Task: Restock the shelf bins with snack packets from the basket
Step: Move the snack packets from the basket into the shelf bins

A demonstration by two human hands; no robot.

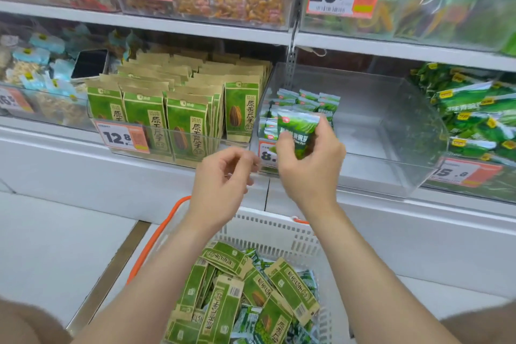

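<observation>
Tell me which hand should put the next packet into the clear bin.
Right. The right hand holds a small green packet at the front of the clear bin, by the matching packets inside; the left hand is empty and lower.

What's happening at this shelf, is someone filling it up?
A person is restocking a shop shelf. Their right hand holds a small green snack packet in front of a clear bin that has only a few matching packets at its left side. The left hand is beside it, fingers loosely curled, holding nothing. Below, a white basket holds more packets, both small green ones and larger brown-edged ones.
</observation>
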